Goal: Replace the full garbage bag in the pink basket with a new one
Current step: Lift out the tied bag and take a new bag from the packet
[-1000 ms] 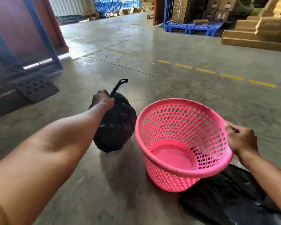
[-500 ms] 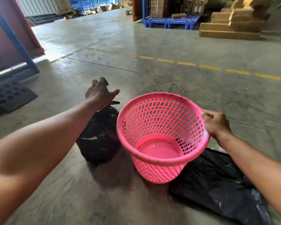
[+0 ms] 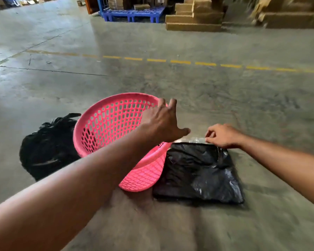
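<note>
The empty pink basket stands on the concrete floor, leaning a little. To its left lies the full black garbage bag, tied at the top and touching the basket's side. A flat folded new black garbage bag lies on the floor against the basket's right side. My left hand hovers over the basket's right rim with fingers spread, holding nothing. My right hand rests at the far edge of the new bag, its fingertips pinched on that edge.
A dashed yellow line crosses the floor beyond the basket. At the back stand a blue pallet and stacks of cardboard. Bare concrete floor lies all around.
My left hand let go of the full bag, which now lies on the floor, and crossed over the basket. My right hand left the basket rim and dropped to the new bag.
</note>
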